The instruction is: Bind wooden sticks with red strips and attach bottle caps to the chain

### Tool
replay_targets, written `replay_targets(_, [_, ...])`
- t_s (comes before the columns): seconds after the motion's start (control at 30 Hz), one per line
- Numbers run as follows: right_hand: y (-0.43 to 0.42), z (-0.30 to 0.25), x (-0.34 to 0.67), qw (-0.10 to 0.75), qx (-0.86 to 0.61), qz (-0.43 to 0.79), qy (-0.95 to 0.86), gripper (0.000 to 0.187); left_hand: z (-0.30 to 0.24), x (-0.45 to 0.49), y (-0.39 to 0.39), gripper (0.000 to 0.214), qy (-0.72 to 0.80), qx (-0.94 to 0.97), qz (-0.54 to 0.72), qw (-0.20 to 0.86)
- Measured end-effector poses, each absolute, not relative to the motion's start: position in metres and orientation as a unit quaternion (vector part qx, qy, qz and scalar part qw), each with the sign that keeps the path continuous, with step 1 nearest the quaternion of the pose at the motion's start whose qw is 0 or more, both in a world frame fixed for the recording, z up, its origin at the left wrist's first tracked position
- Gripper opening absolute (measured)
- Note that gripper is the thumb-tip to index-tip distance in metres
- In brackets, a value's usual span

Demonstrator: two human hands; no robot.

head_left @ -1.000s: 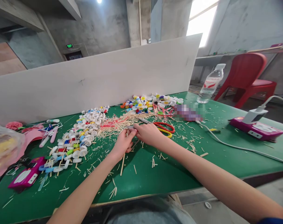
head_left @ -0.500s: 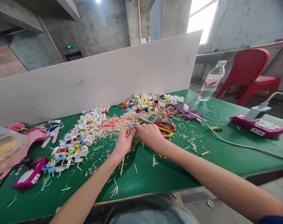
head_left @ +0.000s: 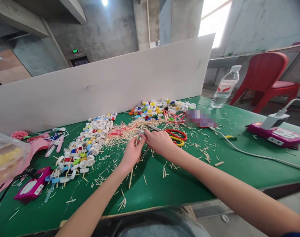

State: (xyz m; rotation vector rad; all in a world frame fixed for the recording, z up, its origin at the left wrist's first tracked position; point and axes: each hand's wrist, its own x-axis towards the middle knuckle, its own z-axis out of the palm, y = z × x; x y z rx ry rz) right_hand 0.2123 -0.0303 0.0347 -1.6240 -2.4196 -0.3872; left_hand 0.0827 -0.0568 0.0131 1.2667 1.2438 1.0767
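Note:
Close together over the middle of the table, both hands are closed at their fingertips. My left hand (head_left: 130,154) pinches what looks like a small pale bottle cap (head_left: 140,132), partly covered by the fingers. My right hand (head_left: 161,141) meets it from the right, fingers curled; whatever it grips is hidden. Behind the hands lies a heap of thin wooden sticks (head_left: 121,133). Scissors with red and yellow handles (head_left: 177,140) rest just beyond the right hand. To the left spreads a pile of bottle caps (head_left: 90,141), many with sticks in them.
More bottle caps (head_left: 152,108) lie against the white board (head_left: 102,85). A water bottle (head_left: 225,87), a blurred-out phone (head_left: 200,118), a white cable (head_left: 238,149) and a purple power strip (head_left: 275,133) are on the right. A second purple strip (head_left: 32,187) and a plastic bag (head_left: 6,158) sit left.
Both hands stay in nearly the same place and pose. The whole view has shifted slightly, and the phone now appears blurred out.

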Motion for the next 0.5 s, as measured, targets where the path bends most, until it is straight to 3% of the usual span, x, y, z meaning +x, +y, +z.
replay_targets(0.33, [-0.016, 0.030, 0.228, 0.102, -0.452, -0.093, -0.882, 0.039, 0.012, 0.082, -0.055, 0.046, 0.473, 0.520, 0.444, 0.556])
replay_targets(0.5, [-0.027, 0.033, 0.219, 0.080, -0.490, -0.138, -0.857, 0.033, 0.012, 0.084, -0.058, 0.046, 0.483, 0.509, 0.456, 0.548])
